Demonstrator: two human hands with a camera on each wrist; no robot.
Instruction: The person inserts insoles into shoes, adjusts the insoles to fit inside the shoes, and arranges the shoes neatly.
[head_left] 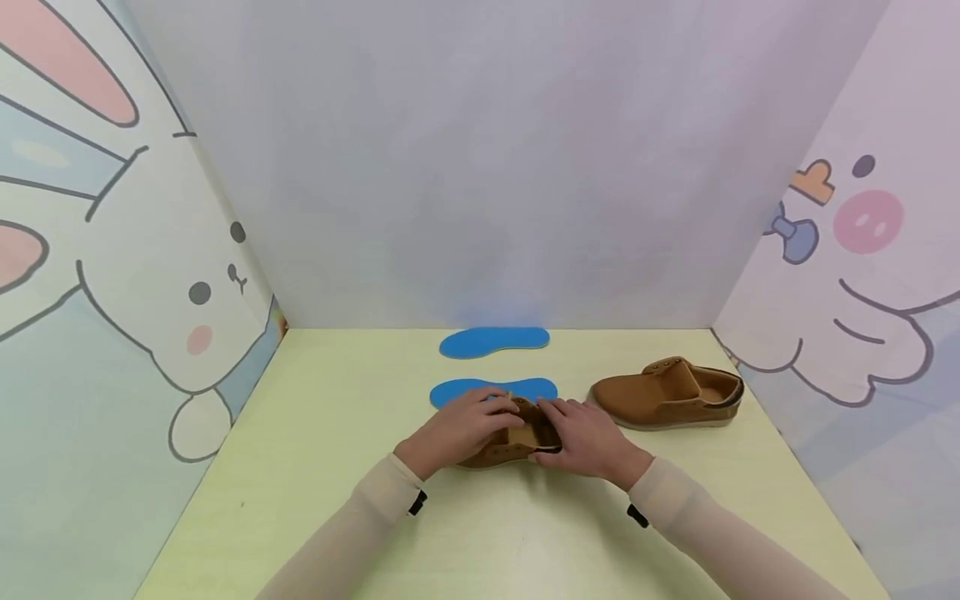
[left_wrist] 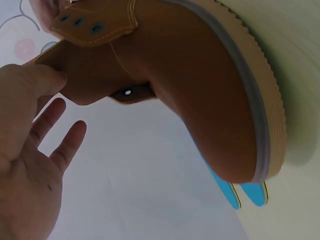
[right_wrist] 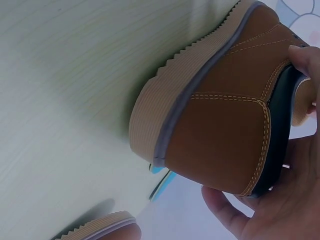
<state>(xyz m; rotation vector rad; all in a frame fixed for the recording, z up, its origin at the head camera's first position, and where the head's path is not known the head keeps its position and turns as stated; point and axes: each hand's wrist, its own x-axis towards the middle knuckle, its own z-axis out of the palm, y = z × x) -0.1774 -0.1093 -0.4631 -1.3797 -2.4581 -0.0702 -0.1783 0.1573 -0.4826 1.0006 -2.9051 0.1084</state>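
Observation:
A brown shoe point(head_left: 491, 456) without laces stands on the table, toe to the left, between my two hands. The left hand point(head_left: 465, 427) pinches its tongue point(left_wrist: 87, 75) near the upper edge; two fingers of that hand stand free in the left wrist view. At the heel, my right hand point(head_left: 588, 437) holds the dark padded collar point(right_wrist: 282, 125), thumb at the opening's near edge and other fingers round the far side. Part of the shoe's upper is covered by the hands in the head view. Just behind it lies a blue insole point(head_left: 450, 392), partly hidden by the left hand.
Farther back, a second blue insole point(head_left: 495, 342) lies close to the rear wall point(head_left: 495, 167). Another brown shoe point(head_left: 637, 400) stands to the right, toe leftward. Cartoon-printed walls point(head_left: 225, 350) bound the pale yellow table point(head_left: 315, 467) on both sides.

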